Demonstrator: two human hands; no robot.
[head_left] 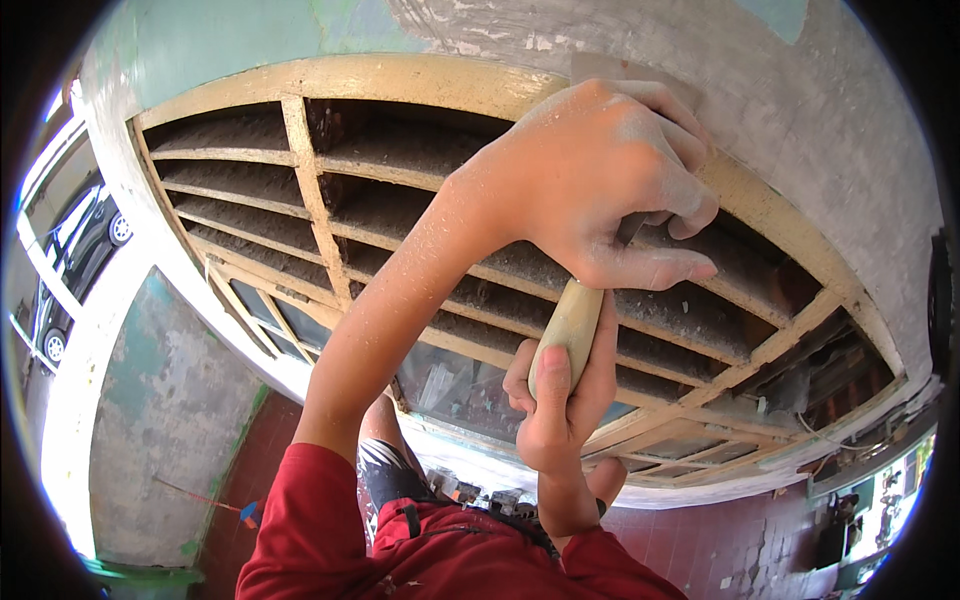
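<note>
A scraper (pixel 574 325) with a smooth, pale wooden handle points up toward the wall. Closed around the lower part of its handle is my right hand (pixel 553 418), the thumb lying along it. My left hand (pixel 600 175), dusted with grey powder, reaches over the tool's upper end with bent fingers. It covers most of the blade; a flat grey edge shows above the knuckles, against the top of a cream wooden frame (pixel 420 85). Inside that frame, dusty slats (pixel 390 170) run behind both hands.
Above the frame the wall (pixel 830 110) is bare grey, with pale green paint at upper left. Glazed panes (pixel 460 385) sit below the slats. A loose wire (pixel 835 440) hangs at right. Dark red floor (pixel 700 535) lies underneath; a dark car (pixel 80 250) stands outside at left.
</note>
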